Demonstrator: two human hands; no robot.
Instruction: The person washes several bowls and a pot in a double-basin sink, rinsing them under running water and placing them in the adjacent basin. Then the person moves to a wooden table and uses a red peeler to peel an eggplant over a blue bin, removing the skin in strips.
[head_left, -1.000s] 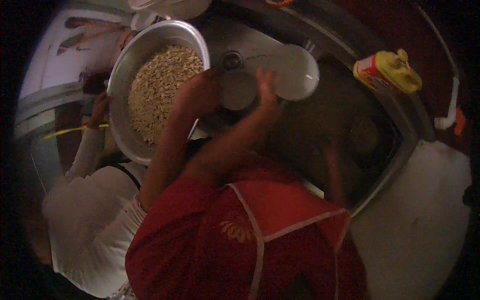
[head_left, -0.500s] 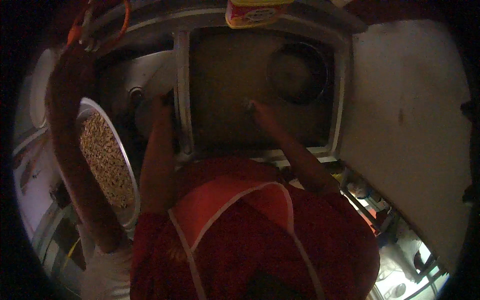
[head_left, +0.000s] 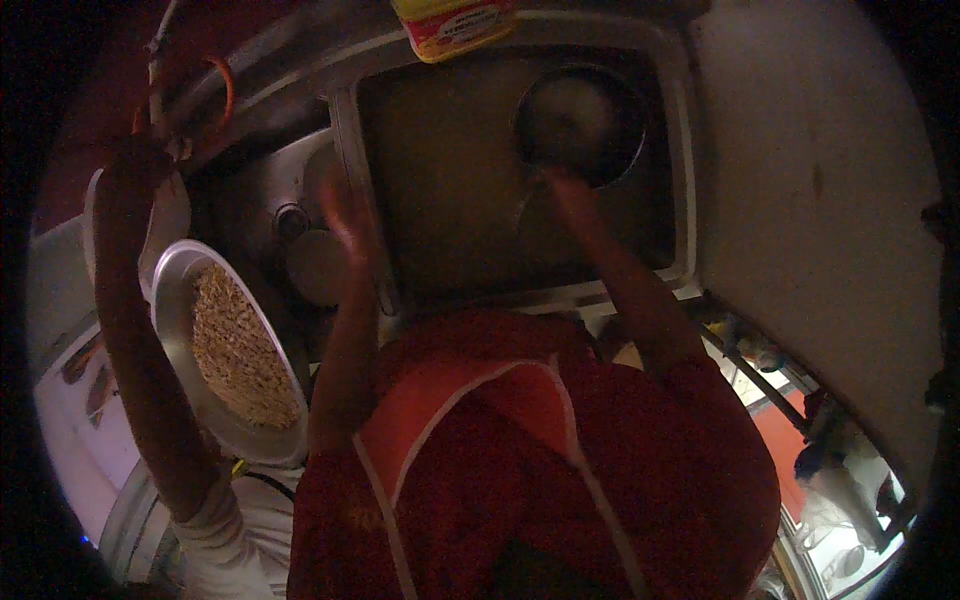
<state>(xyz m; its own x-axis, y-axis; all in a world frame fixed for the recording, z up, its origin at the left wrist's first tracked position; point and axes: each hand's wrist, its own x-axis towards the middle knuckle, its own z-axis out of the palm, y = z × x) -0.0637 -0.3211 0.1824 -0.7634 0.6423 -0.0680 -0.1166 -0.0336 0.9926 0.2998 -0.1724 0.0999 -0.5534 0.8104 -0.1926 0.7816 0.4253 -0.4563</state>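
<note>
Over the sink (head_left: 440, 250), left hand (head_left: 345, 215) spread empty, right hand (head_left: 565, 190) blurred beside round bowl (head_left: 580, 120), grip unclear

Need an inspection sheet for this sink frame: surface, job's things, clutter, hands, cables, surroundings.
Surface: steel sink basin, dim light, set in a pale counter.
Job's things: round dark pot at the basin's far right corner; right hand reaches to its near rim, contact unclear.
Clutter: yellow-and-red container on the far rim; large metal bowl of grain at left.
Hands: left hand open over the basin's left edge, holding nothing; right hand blurred, grip cannot be told.
Cables: orange hose near the tap pipes.
Surroundings: another person's arm raised at left.
</note>
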